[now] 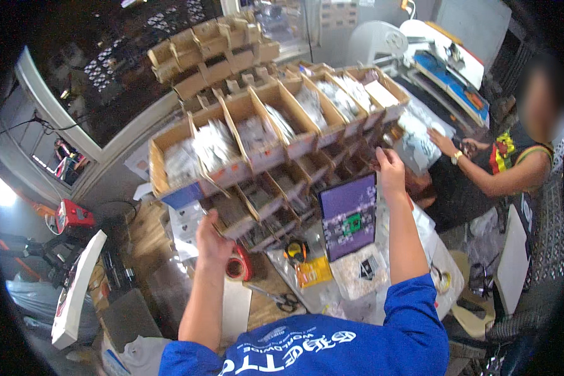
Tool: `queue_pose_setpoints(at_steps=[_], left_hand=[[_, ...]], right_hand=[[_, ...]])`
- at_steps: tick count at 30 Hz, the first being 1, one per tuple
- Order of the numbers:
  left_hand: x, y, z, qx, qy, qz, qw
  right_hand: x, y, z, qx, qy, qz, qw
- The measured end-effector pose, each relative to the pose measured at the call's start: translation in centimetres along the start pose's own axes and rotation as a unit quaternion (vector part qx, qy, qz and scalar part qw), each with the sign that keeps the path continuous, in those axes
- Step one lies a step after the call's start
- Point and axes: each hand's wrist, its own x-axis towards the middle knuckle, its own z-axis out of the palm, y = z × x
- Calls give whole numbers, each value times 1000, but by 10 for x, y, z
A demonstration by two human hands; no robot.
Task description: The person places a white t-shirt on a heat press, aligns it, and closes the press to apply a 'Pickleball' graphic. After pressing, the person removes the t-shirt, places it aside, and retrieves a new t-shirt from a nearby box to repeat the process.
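Wooden table (145, 229) beneath cardboard bins (302, 148)

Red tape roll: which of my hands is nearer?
Left. Your left hand is just upper-left of the red tape roll; your right hand is farther off, beside the screen.

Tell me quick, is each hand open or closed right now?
Left hand: at the lower left of the cardboard bins; cannot tell if open or closed.
Right hand: curled near the bins' right end; cannot tell if holding anything.
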Motion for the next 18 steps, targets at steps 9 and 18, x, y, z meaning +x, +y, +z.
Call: queue_pose_setpoints(at_steps=[9,18], left_hand=[[-20,-19,-1,34,-22,-41,998],[-38,-14,15,76,-23,0,997]], right_hand=[[51,-30,22,245,-77,270,928],[55,-20,28,251,-67,163,952]])
